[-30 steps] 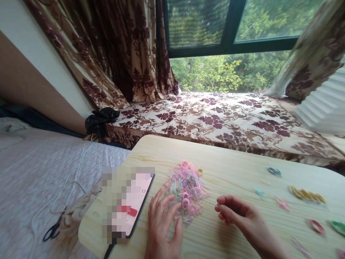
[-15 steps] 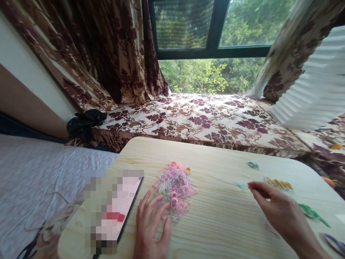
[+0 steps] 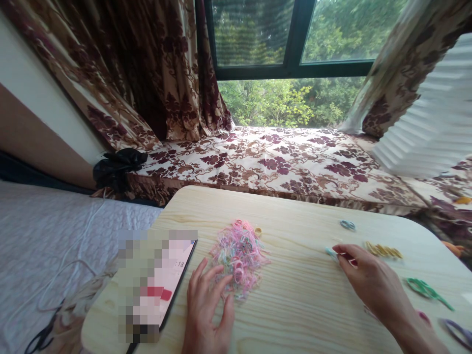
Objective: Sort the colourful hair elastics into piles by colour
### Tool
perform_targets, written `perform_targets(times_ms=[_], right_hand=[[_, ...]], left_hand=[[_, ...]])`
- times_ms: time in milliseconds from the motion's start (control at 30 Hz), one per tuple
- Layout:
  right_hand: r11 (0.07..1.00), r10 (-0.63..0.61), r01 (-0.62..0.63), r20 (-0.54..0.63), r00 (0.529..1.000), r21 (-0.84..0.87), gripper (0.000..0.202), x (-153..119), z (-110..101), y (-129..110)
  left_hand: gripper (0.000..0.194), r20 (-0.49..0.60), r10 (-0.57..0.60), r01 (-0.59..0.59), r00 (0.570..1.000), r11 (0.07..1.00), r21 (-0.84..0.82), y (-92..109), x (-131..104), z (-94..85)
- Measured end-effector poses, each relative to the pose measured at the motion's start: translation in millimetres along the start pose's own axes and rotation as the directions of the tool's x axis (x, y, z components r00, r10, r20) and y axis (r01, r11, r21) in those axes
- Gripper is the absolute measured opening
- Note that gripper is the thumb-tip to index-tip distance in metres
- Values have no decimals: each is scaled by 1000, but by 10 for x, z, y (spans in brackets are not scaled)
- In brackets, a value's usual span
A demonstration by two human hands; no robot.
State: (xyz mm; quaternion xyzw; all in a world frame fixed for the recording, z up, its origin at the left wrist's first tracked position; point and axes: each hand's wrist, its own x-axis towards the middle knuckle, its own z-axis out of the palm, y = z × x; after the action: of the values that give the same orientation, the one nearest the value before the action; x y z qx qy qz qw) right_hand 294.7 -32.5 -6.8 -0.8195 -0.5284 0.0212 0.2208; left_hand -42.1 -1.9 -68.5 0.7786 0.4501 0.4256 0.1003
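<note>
My left hand (image 3: 209, 305) rests with its fingers spread at the lower left edge of a heap of thin pink, mint and white bands (image 3: 241, 258). On the right side of the table, my right hand (image 3: 372, 280) has thumb and forefinger pinched together beside a small light-blue band (image 3: 331, 251); whatever lies between the fingertips is too small to make out. Sorted bands lie around that hand: a blue-grey one (image 3: 347, 225), a row of yellow ones (image 3: 383, 250), green ones (image 3: 427, 290) and a purple one (image 3: 457, 332).
A phone (image 3: 167, 285), partly blurred, lies on the left of the light wooden table (image 3: 302, 314). One yellow band (image 3: 257, 231) sits at the heap's upper right. Behind is a flowered window seat (image 3: 276, 162). A bed (image 3: 44, 236) with white cables is at the left.
My right hand has shifted slightly left, its fingertips now at the light-blue band. A bit of pink shows by the right wrist. My left hand has hardly moved.
</note>
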Motion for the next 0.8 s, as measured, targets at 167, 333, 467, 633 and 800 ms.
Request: perform_targets(times_ms=[167, 333, 467, 633, 800], right_hand=[[1000, -17, 17, -25, 1000, 18, 29, -19, -91, -48], [995, -56, 58, -17, 998, 80, 30, -137, -70, -285], [957, -224, 195, 124, 967, 213, 27, -269, 165, -575], [934, -314, 257, 223, 923, 249, 29, -332, 435, -864], [924, -359, 292, 301, 884, 245, 30, -314, 515, -952]], left_hand=[[33, 36, 75, -77, 997, 995, 65, -70, -1, -28], [32, 45, 46, -50, 998, 996, 79, -19, 14, -45], [33, 43, 48, -51, 998, 996, 79, 31, 34, -54], [31, 37, -16, 13, 999, 998, 68, 99, 57, -56], [33, 34, -10, 7, 999, 998, 68, 112, 58, -57]])
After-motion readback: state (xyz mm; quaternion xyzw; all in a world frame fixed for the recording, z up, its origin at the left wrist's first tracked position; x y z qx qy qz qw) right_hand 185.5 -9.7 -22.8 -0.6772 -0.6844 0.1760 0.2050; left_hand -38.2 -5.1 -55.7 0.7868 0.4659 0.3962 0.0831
